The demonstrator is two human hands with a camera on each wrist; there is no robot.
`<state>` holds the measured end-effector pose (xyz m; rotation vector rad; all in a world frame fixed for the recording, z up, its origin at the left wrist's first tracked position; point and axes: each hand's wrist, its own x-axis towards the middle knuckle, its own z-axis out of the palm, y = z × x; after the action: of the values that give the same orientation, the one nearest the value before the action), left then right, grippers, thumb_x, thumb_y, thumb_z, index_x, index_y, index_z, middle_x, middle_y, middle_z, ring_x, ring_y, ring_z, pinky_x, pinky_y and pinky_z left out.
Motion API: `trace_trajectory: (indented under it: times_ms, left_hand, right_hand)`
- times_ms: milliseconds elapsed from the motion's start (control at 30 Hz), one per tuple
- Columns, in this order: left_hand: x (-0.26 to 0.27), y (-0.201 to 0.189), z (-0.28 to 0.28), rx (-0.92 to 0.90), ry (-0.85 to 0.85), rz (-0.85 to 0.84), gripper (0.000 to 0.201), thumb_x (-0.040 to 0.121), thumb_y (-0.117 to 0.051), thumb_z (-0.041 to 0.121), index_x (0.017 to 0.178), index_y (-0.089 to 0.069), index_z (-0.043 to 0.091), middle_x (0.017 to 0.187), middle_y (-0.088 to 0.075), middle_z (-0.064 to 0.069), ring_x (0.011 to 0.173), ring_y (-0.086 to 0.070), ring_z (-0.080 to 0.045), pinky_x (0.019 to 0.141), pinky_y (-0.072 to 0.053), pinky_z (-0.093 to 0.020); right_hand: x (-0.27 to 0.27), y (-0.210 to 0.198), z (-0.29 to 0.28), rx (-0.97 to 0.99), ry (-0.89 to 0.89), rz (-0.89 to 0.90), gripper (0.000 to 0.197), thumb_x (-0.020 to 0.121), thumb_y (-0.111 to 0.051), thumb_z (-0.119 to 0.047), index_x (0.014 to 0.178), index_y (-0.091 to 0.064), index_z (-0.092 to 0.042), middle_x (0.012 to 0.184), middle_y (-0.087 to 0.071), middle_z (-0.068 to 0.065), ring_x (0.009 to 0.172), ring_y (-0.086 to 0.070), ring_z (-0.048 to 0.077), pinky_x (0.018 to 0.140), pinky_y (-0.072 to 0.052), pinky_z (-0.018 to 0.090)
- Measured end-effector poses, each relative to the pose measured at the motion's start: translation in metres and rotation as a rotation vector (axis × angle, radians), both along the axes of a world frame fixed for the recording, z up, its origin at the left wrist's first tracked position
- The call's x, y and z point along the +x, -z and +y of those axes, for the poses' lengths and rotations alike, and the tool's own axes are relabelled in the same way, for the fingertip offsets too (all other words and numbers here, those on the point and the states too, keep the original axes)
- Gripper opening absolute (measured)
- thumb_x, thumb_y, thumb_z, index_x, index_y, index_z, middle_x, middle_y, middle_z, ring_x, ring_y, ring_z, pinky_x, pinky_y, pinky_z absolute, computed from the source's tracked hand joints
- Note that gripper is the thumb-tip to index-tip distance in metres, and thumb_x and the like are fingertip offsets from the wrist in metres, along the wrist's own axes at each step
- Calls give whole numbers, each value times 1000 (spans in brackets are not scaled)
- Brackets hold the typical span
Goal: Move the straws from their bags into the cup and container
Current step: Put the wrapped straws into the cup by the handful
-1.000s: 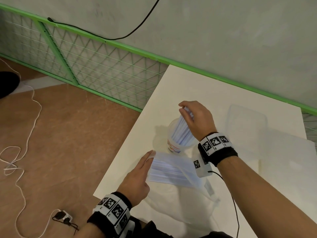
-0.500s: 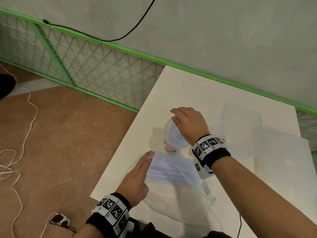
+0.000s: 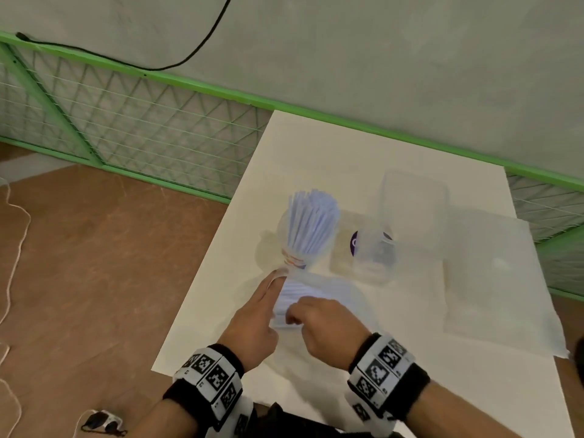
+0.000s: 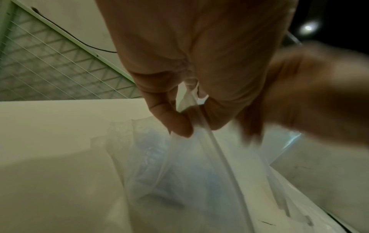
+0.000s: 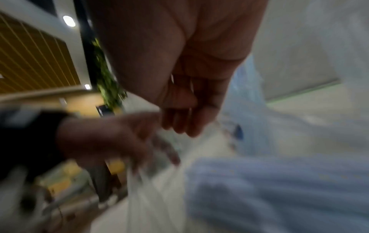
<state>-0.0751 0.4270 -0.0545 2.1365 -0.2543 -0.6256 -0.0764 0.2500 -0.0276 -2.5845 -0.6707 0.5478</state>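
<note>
A clear cup [image 3: 295, 262] with a printed band stands mid-table, holding a fanned bundle of pale blue-white straws [image 3: 311, 222]. Just in front of it lies a clear bag of straws [image 3: 316, 290]. My left hand [image 3: 275, 279] lies along the bag's left edge; in the left wrist view the thumb and a finger of the left hand [image 4: 189, 124] pinch the bag [image 4: 179, 173]. My right hand [image 3: 292, 316] hovers at the bag's near end with loosely curled fingers; nothing shows in the right hand [image 5: 179, 126]. A clear container [image 3: 414, 197] stands behind, on the right.
A small clear tub [image 3: 374, 257] with a purple label sits between cup and container. Another flat clear bag [image 3: 493, 273] lies on the table's right side. The white table [image 3: 221, 311] ends just left of my left hand. A green mesh fence [image 3: 126, 121] runs behind.
My right hand let go of the straws in the cup and came back down to the near end of the bag, beside my left hand. The straws now stand free in the cup.
</note>
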Motion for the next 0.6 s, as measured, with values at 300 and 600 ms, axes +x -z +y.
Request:
trace_trajectory:
  times_ms: [300,600]
  left_hand:
    - [5,2,-20,-18,92,-13,101,73,-46,-16,152,-15,38,154,-2,36,106,-44,2,74,-36,3]
    - [5,5,-8,-13,86,-9,103,73,-47,-13,152,-11,42,154,-1,36,108,-48,-1,72,-37,3]
  right_hand:
    - [-28,92,-5,-324,196,-165,46,55,-85,-17,100,-71,-19,101,-69,-1,76,-66,23,58,-54,33]
    - [-24,102,4,-405,252,-166,33,46,-90,-20,72,-69,-22,77,-66,-3,66,-64,22,56,-51,32]
